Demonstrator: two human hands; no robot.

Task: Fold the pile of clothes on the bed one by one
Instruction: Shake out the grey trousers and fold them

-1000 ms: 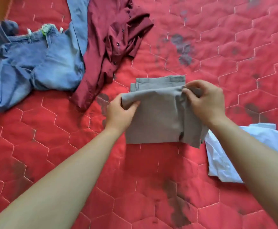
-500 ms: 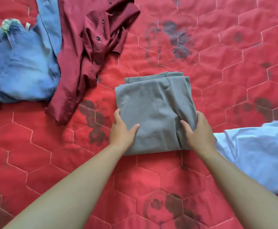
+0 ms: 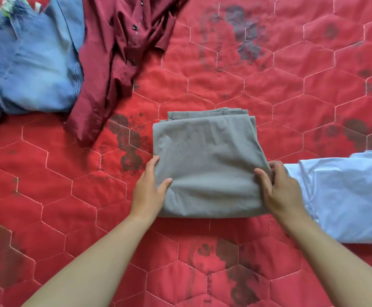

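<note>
Jeans (image 3: 32,69) are seen crumpled at the upper left of the red quilted bedcover (image 3: 302,89), with a maroon shirt (image 3: 118,63) heaped beside them. A grey folded garment (image 3: 207,165) is laid at centre, with a pale blue garment (image 3: 346,196) just beside it at right. The grey one's side edges are gripped by the left hand (image 3: 148,193) and the right hand (image 3: 282,191), thumbs on top.
</note>
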